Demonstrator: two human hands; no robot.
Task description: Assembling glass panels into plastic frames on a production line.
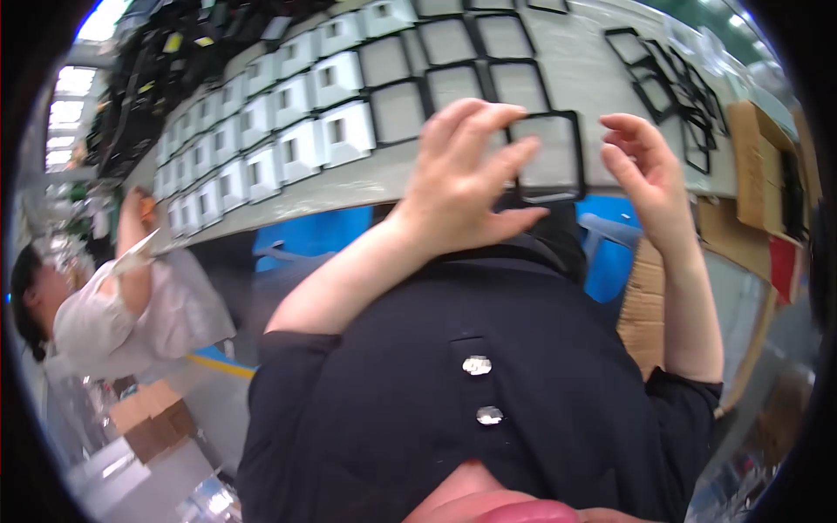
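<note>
A thin black rectangular frame (579,157) lies at the table's near edge, between my two hands. My left hand (462,179) hovers at its left side with fingers spread, hiding part of that side; whether a fingertip touches it I cannot tell. To the right of the frame, my right hand (647,170) is raised with its fingers loosely bent and nothing visible in them. Farther off, more black frames (547,85) lie in rows. Left of these, rows of white square pieces (352,131) with small dark rectangular openings run along the table.
A heap of loose black frames (689,113) lies at the table's (602,83) right end, beside an open cardboard box (754,166). Dark parts (166,87) pile up at the far left. Another person in white (144,305) is at the left; blue stools (309,231) stand under the table.
</note>
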